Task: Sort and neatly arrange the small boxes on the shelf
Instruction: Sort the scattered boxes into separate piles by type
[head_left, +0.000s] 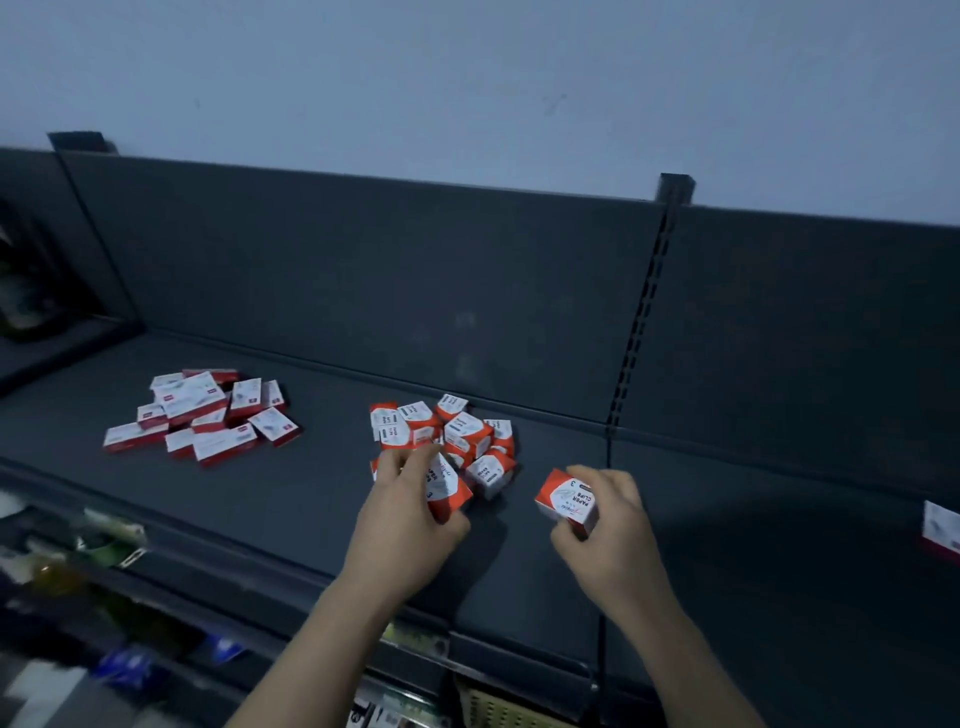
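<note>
Head view: left hand (410, 525) grips one box (447, 488), right hand (618, 530) another box (563, 501) (labelled "PAPER CLIPS", 3).

open shelf (327, 483) btwn L pile (202, 415), R pile (462, 431), panel (363, 280) behind

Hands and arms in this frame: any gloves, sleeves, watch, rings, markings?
No gloves on the left hand or the right hand. No rings, watch or wristbands show. Both arms are uncovered down to the frame's lower edge, so no sleeve is in view. No markings, tape or cables show.
</note>
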